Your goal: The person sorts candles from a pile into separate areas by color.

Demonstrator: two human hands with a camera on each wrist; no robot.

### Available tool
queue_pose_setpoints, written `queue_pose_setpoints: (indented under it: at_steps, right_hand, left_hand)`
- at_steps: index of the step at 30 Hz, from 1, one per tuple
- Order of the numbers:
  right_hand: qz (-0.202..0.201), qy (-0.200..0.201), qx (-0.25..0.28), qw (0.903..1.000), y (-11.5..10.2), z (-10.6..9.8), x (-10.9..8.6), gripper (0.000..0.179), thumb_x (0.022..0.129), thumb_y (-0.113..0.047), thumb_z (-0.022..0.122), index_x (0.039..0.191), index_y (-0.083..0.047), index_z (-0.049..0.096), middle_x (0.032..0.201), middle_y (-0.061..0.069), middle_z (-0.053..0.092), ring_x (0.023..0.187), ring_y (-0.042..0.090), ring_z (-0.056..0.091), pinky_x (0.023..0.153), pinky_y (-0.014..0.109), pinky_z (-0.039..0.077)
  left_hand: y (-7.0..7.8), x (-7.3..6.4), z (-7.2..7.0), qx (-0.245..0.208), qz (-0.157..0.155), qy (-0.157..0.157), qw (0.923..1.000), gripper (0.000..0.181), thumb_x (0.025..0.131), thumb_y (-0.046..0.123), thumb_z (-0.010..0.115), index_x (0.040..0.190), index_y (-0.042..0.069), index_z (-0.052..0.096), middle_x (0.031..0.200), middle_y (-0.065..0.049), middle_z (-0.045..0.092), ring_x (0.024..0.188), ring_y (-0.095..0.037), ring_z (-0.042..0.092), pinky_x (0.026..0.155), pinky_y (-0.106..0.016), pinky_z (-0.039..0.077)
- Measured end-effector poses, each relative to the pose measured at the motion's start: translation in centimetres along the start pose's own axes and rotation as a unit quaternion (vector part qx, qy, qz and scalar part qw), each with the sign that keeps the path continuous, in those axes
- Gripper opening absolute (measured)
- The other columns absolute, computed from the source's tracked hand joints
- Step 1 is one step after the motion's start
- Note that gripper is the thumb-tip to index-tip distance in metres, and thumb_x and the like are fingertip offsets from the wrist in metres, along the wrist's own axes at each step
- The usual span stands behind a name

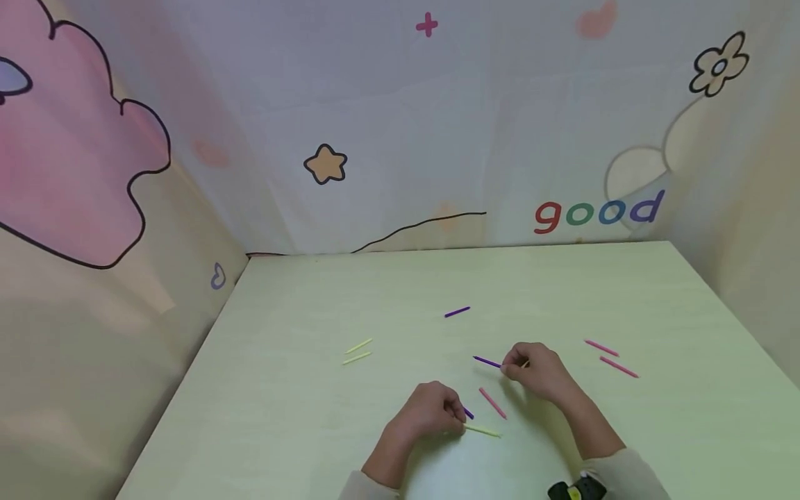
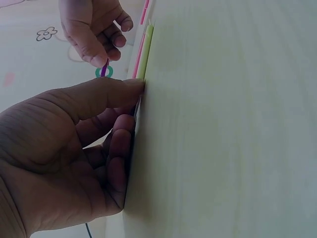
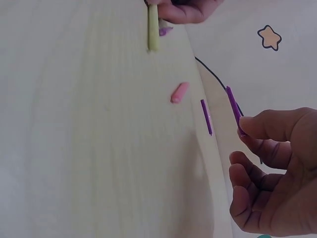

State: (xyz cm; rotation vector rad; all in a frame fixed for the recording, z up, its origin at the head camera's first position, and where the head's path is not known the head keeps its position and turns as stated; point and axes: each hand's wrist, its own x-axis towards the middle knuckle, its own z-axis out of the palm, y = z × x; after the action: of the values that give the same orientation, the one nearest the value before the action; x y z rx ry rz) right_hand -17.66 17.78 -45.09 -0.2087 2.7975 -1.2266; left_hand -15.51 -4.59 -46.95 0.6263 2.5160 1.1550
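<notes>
My left hand (image 1: 430,411) pinches one end of a thin yellow candle (image 1: 482,431) low over the table, between thumb and fingers; whether it touches the surface I cannot tell. A wick shows at its free end in the left wrist view. My right hand (image 1: 539,373) holds a purple candle (image 3: 234,106) by its end, raised above the table, its tip towards the left. Between the hands lies a pink candle (image 1: 493,403). Another purple candle (image 1: 468,413) is partly hidden behind the left fingers.
A purple candle (image 1: 457,312) lies farther back on the pale table (image 1: 281,430). Two yellow candles (image 1: 357,358) lie side by side at the left, two pink candles (image 1: 619,367) at the right. A printed cloth (image 1: 400,125) stands behind the table's back edge.
</notes>
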Motion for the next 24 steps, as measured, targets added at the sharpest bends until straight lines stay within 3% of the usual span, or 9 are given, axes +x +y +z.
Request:
queue_pose_setpoints:
  at_steps: [10,16,24]
  right_hand:
    - [-0.016,0.001,0.016,0.9997,0.2,-0.5,2.6,0.003,0.084,-0.008,0.065,0.081,-0.006,0.066,0.074,-0.001,0.057,0.069,0.017,0.048,0.057,0.031,0.039]
    - [-0.030,0.017,0.021,0.9992,0.4,-0.6,4.6,0.005,0.084,-0.008,0.065,0.083,-0.003,0.067,0.074,0.000,0.059,0.069,0.017,0.048,0.058,0.032,0.039]
    - [-0.002,0.033,0.044,0.9985,1.2,-0.5,7.2,0.010,0.086,-0.010,0.065,0.088,-0.001,0.067,0.075,0.003,0.059,0.070,0.018,0.047,0.059,0.031,0.039]
  left_hand:
    - [-0.1,0.0,0.0,-0.003,-0.030,0.003,0.9995,0.016,0.065,0.000,0.077,0.066,0.012,0.067,0.055,0.009,0.052,0.054,-0.002,0.043,0.053,-0.019,0.037]
    - [-0.3,0.2,0.0,-0.010,-0.023,0.014,0.9996,0.015,0.066,-0.003,0.074,0.067,0.009,0.066,0.055,0.007,0.050,0.054,-0.003,0.042,0.053,-0.019,0.036]
    - [-0.1,0.3,-0.2,-0.012,-0.010,0.017,0.9997,0.014,0.066,-0.004,0.073,0.067,0.008,0.065,0.055,0.008,0.049,0.054,-0.002,0.041,0.053,-0.019,0.035]
